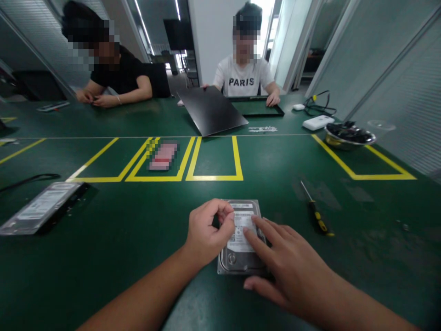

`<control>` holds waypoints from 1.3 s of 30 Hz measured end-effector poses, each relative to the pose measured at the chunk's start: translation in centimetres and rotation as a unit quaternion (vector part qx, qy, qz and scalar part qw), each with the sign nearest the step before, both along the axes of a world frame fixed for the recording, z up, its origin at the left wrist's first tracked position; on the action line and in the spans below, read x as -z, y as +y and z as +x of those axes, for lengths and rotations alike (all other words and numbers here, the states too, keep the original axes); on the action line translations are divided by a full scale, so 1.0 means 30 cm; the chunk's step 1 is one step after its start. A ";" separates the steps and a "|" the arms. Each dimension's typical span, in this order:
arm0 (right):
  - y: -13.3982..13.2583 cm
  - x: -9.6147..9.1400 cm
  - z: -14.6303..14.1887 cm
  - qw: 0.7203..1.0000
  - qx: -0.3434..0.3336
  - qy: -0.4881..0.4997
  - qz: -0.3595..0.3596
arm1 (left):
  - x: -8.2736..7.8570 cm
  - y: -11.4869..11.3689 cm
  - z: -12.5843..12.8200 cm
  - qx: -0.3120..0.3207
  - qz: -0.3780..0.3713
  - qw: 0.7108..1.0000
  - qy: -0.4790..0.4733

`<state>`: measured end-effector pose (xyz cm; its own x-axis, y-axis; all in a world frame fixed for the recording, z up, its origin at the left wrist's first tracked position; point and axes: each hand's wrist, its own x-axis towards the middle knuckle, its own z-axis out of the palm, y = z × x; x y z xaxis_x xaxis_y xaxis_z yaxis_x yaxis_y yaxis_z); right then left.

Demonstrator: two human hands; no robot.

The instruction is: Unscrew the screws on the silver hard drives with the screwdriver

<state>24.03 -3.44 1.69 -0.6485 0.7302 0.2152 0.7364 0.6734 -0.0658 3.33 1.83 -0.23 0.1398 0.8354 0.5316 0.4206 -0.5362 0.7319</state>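
Note:
A silver hard drive (243, 259) with a white label lies flat on the green table (120, 257) in front of me. My left hand (206, 232) is curled at the drive's left edge, thumb and fingers pinched together over the label's corner. My right hand (285, 262) rests on the drive's right side, fingers stretched out, index fingertip on the label, thumb at the near edge.
A yellow-and-black screwdriver (317, 214) lies right of the drive. A second drive (41, 207) sits at the left. A metal bowl (348, 135), a white box (317, 122) and cables stand far right. Two people sit across, one holding a dark panel (210, 110).

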 end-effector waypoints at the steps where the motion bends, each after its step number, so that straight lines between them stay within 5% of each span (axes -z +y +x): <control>1: -0.006 0.006 -0.004 1.000 -0.001 -0.008 -0.008 | 0.001 0.000 0.001 0.000 -0.002 1.000 -0.001; 14: -0.009 0.037 -0.016 1.000 0.000 -0.026 0.009 | -0.001 0.004 0.014 0.003 0.007 0.999 -0.037; 18: -0.010 0.045 -0.017 1.000 -0.006 -0.026 0.008 | -0.044 -0.019 0.037 -0.023 -0.027 0.999 -0.034; 22: -0.007 0.042 -0.024 0.999 -0.015 -0.035 -0.011 | -0.103 -0.022 0.063 0.017 -0.075 0.997 -0.011; 30: -0.013 0.053 -0.024 0.999 -0.012 -0.019 -0.022 | -0.137 0.075 0.105 0.049 -0.180 0.982 0.002; 39: -0.009 0.069 -0.037 1.000 -0.001 0.003 -0.016 | -0.102 0.182 0.107 0.109 -0.198 0.973 0.052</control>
<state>22.91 -3.71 -0.38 -0.6481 0.7361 0.1953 0.7353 0.6716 -0.0911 6.55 7.30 2.83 0.3734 0.9157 0.1484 0.4115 -0.3069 0.8582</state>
